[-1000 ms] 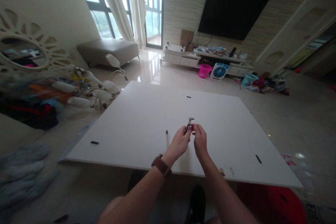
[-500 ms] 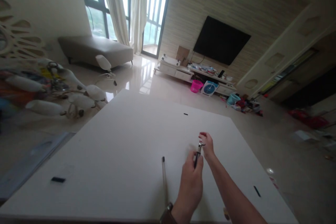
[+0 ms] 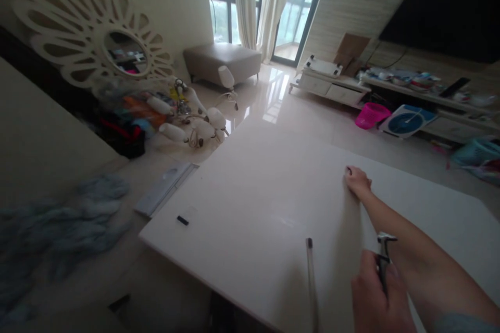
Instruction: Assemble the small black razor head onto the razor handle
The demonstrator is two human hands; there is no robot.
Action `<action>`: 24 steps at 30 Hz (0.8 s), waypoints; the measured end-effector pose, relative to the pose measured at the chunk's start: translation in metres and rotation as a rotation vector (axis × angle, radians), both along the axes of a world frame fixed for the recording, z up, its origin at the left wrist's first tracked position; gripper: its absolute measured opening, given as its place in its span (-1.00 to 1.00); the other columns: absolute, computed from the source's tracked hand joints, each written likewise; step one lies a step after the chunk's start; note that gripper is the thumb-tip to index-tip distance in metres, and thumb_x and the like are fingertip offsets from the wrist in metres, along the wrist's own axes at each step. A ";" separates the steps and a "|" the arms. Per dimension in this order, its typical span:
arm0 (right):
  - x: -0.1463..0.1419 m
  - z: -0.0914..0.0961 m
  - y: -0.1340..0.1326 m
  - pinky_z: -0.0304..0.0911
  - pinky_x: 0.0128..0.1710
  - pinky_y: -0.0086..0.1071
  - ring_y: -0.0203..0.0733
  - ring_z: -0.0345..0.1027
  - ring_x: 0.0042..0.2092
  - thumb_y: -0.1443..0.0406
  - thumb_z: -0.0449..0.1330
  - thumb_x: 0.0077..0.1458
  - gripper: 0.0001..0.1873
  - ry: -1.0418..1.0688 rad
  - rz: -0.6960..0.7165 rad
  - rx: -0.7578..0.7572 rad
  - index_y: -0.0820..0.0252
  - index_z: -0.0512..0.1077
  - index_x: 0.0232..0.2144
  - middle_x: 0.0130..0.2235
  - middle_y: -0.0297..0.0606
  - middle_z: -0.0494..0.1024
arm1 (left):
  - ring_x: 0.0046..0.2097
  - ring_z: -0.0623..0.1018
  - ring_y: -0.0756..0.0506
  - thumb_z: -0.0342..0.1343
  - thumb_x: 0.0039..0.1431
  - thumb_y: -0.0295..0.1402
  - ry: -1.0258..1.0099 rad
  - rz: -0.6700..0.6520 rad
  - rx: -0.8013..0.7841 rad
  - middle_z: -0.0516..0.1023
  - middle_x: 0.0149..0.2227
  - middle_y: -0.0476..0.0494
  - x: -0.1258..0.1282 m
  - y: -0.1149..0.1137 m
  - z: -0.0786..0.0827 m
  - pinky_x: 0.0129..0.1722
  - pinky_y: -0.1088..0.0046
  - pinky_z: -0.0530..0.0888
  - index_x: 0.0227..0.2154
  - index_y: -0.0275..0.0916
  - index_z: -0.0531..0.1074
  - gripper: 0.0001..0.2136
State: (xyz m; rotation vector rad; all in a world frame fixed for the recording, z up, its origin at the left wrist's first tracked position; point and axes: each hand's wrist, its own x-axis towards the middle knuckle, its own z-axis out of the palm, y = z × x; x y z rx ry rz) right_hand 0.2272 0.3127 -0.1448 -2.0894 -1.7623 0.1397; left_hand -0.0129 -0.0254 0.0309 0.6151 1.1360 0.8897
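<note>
My left hand (image 3: pixel 380 296), low in the picture, is closed around the dark handle of a small hammer (image 3: pixel 386 239) with a silver T-shaped head pointing up. My right hand (image 3: pixel 357 179) reaches past it across the white tabletop (image 3: pixel 250 192), its fingers closed on a short black strip (image 3: pixel 349 169) near the far edge; most of the strip is hidden. Left of my left hand lies a thin, pale rod (image 3: pixel 311 276) with a dark tip. Another black strip (image 3: pixel 183 220) lies near the table's left corner, touching nothing of mine.
A white-shaded chandelier (image 3: pixel 203 127) rests on the floor beyond the table's left edge, by a flower-shaped mirror frame (image 3: pixel 101 54). A grey panel (image 3: pixel 166 187) lies next to the table. A pink basket (image 3: pixel 371 115) and a blue fan (image 3: pixel 406 120) stand before the TV cabinet.
My view has turned left. My right hand has moved away from the hammer and reached out to the far black strip. The hammer stays in my left hand.
</note>
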 end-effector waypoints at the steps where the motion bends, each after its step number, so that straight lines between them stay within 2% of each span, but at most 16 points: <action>1: 0.001 -0.003 -0.002 0.11 0.18 -0.03 0.13 0.26 0.14 0.36 0.00 0.10 -0.57 -0.027 0.005 0.002 0.25 0.53 -0.05 0.06 0.09 0.50 | -0.21 0.40 -0.18 -0.02 0.27 0.03 -0.023 -0.006 0.003 0.42 -0.33 -0.15 0.001 -0.001 0.002 -0.20 0.34 0.28 -0.29 -0.14 0.38 -0.67; 4: 0.007 0.001 -0.016 0.16 0.12 -0.13 0.08 0.32 0.06 0.38 0.00 0.10 -0.61 -0.089 0.059 -0.004 0.30 0.57 -0.15 -0.05 0.10 0.53 | -0.27 0.39 -0.15 -0.02 0.27 0.05 -0.088 -0.031 0.035 0.41 -0.35 -0.12 -0.003 -0.005 0.010 -0.24 0.37 0.28 -0.28 -0.14 0.37 -0.65; 7: 0.018 0.017 -0.040 0.21 0.05 -0.18 0.04 0.37 -0.03 0.41 0.04 0.04 -0.65 -0.123 0.107 -0.025 0.31 0.57 -0.20 -0.13 0.08 0.57 | -0.32 0.38 -0.12 -0.07 0.31 0.02 -0.101 -0.019 0.067 0.40 -0.38 -0.10 -0.008 -0.011 0.023 -0.27 0.38 0.27 -0.27 -0.15 0.38 -0.66; 9: 0.031 0.032 -0.065 0.23 0.02 -0.17 0.03 0.40 -0.08 0.42 0.05 0.01 -0.68 -0.136 0.111 -0.035 0.31 0.56 -0.24 -0.16 0.08 0.58 | -0.33 0.38 -0.11 -0.07 0.33 -0.02 -0.115 -0.022 0.108 0.42 -0.38 -0.10 -0.011 -0.014 0.029 -0.28 0.38 0.27 -0.26 -0.16 0.39 -0.68; 11: 0.050 0.046 -0.101 0.26 -0.03 -0.17 0.02 0.42 -0.12 0.40 0.06 0.00 -0.71 -0.147 0.086 -0.040 0.30 0.55 -0.28 -0.17 0.07 0.59 | -0.33 0.39 -0.10 -0.07 0.34 -0.07 -0.124 -0.034 0.150 0.44 -0.37 -0.10 -0.011 -0.017 0.033 -0.27 0.39 0.28 -0.28 -0.17 0.39 -0.71; 14: 0.088 0.062 -0.181 0.32 -0.13 -0.22 -0.05 0.44 -0.20 0.35 0.08 0.02 -0.76 -0.151 0.014 -0.059 0.24 0.52 -0.30 -0.22 -0.02 0.61 | -0.28 0.42 -0.10 -0.10 0.37 -0.16 -0.119 -0.058 0.198 0.48 -0.33 -0.11 -0.007 -0.026 0.035 -0.23 0.38 0.30 -0.29 -0.18 0.40 -0.74; 17: 0.125 0.072 -0.283 0.35 -0.18 -0.26 -0.09 0.47 -0.24 0.26 0.10 0.05 -0.74 -0.149 -0.104 -0.077 0.21 0.51 -0.25 -0.24 -0.09 0.64 | -0.20 0.45 -0.12 -0.11 0.39 -0.20 -0.116 -0.082 0.235 0.50 -0.25 -0.16 -0.002 -0.037 0.034 -0.17 0.38 0.33 -0.24 -0.19 0.41 -0.75; 20: 0.148 0.078 -0.379 0.36 -0.19 -0.26 -0.09 0.49 -0.26 0.20 0.11 0.04 -0.71 -0.149 -0.244 -0.094 0.22 0.52 -0.27 -0.27 -0.09 0.65 | -0.17 0.45 -0.12 -0.08 0.37 -0.25 -0.131 -0.110 0.270 0.49 -0.23 -0.17 0.000 -0.046 0.037 -0.16 0.38 0.34 -0.23 -0.21 0.44 -0.78; 22: 0.156 0.081 -0.430 0.36 -0.19 -0.25 -0.07 0.50 -0.27 0.18 0.12 0.02 -0.73 -0.148 -0.316 -0.115 0.20 0.54 -0.34 -0.29 -0.09 0.66 | -0.19 0.46 -0.11 -0.07 0.36 -0.28 -0.134 -0.115 0.287 0.48 -0.28 -0.14 0.000 -0.050 0.041 -0.18 0.40 0.33 -0.23 -0.22 0.45 -0.78; 24: 0.160 0.082 -0.465 0.34 -0.21 -0.25 -0.06 0.49 -0.27 0.18 0.14 -0.01 -0.75 -0.155 -0.368 -0.137 0.18 0.56 -0.40 -0.31 -0.11 0.66 | -0.24 0.44 -0.09 -0.06 0.36 -0.29 -0.126 -0.113 0.302 0.45 -0.34 -0.10 -0.001 -0.052 0.043 -0.22 0.41 0.32 -0.23 -0.23 0.46 -0.79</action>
